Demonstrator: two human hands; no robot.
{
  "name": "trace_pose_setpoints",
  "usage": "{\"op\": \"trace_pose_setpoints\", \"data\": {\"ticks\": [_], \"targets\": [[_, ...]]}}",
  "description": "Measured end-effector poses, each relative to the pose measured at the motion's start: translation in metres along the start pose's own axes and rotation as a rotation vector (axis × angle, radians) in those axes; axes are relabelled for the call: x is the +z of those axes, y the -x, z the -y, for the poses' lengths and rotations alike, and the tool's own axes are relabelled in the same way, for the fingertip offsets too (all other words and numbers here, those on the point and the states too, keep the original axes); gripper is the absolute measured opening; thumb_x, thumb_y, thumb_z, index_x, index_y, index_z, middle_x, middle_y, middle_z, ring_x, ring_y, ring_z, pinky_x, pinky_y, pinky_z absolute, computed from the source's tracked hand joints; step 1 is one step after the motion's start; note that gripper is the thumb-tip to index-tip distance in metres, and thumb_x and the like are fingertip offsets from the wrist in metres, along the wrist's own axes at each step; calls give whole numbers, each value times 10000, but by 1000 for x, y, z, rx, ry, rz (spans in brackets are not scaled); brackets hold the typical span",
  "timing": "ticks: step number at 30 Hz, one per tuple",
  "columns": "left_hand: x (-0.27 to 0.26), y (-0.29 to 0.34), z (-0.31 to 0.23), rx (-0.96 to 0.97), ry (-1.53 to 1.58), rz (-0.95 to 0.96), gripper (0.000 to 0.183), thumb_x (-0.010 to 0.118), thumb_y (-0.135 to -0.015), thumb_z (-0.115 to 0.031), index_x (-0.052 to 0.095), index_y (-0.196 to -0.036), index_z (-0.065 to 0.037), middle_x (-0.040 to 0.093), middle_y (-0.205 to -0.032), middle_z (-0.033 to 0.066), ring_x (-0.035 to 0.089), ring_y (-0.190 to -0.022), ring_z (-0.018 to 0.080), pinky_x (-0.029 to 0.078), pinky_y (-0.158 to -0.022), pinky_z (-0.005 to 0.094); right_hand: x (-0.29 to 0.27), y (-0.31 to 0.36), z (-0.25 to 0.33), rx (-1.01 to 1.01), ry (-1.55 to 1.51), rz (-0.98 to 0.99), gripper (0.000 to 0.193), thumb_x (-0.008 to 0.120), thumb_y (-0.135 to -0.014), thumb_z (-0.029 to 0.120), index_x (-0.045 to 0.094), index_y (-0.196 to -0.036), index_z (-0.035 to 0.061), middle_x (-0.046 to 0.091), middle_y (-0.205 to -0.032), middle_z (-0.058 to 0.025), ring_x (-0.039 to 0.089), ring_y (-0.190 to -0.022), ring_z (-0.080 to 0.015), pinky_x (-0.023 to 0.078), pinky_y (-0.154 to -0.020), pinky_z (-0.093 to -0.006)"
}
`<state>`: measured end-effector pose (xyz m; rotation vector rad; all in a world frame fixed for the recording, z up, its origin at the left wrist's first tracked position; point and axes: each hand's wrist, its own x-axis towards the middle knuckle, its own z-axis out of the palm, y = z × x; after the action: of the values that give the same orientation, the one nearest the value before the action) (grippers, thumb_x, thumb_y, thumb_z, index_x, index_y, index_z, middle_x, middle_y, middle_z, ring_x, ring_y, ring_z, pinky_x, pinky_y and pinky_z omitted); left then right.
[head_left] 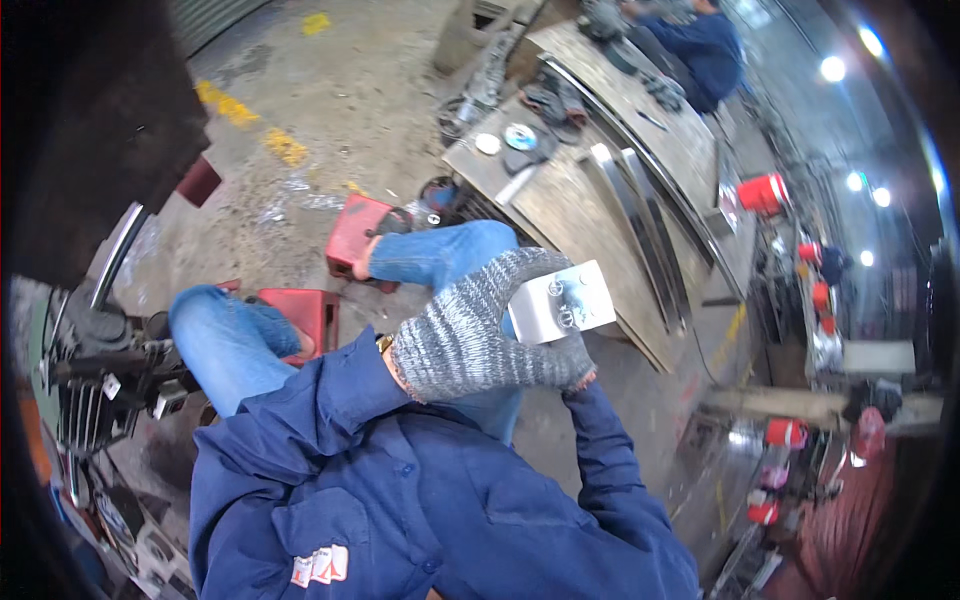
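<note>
My grey-marled, knit-gloved left hand (455,325) is clamping a shiny, rectangular metal plate (565,302); below the plate, my right hand (573,362) is half-hiding, grip unclear.

Shiny metal plate (563,302) in gloved left fingers (528,263), right fingers (573,360) just beside, worktable (570,215) beyond.
</note>
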<state>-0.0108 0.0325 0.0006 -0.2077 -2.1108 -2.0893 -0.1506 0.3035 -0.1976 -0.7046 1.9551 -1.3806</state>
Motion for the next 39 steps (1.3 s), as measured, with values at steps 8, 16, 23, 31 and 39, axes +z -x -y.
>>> {"op": "trace_pose_setpoints", "data": {"ticks": [8, 16, 23, 31, 39], "targets": [[27, -30, 25, 12, -172, 22, 968, 958, -710, -353, 464, -1485, -46, 581, -1398, 153, 566, -1317, 269, 454, -1116, 421, -26, 27, 8, 45, 431, 113, 721, 821, -830, 316, 556, -1411, -18, 652, -1340, -225, 655, -1207, -346, 512, -1037, -407], [-29, -29, 62, -214, 67, -344, 778, 815, -885, -240, 425, -1511, 7, 633, -1299, 168, 621, -1196, 234, 519, -1006, 356, -49, 7, 72, 113, 323, -100, 347, 749, -938, 214, 697, -1241, 52, 746, -980, -72, 679, -891, -165, 541, -821, -321], [-139, 63, 138, -479, -162, -454, 611, 714, -961, -237, 484, -1492, -42, 664, -1185, 95, 661, -1025, 175, 573, -827, 323, -181, -45, 47, 176, 623, -57, 372, 808, -902, 259, 738, -1206, 56, 712, -816, -32, 665, -710, -125, 518, -644, -335], [-174, 141, 217, -882, 194, -636, 526, 684, -973, -231, 533, -1469, -144, 679, -1134, 79, 665, -933, 189, 565, -701, 350, -255, -108, 29, 533, 73, 114, 292, 845, -863, 192, 742, -1049, -7, 735, -764, -97, 699, -625, -213, 568, -639, -360], [-165, 130, 216, -1010, -122, -390, 459, 697, -940, -199, 621, -1388, -138, 661, -1242, 74, 675, -1023, 204, 577, -796, 388, -299, -162, -35, 595, 487, 252, 317, 819, -891, 272, 757, -982, -25, 753, -795, -142, 736, -667, -269, 610, -633, -420]]}}
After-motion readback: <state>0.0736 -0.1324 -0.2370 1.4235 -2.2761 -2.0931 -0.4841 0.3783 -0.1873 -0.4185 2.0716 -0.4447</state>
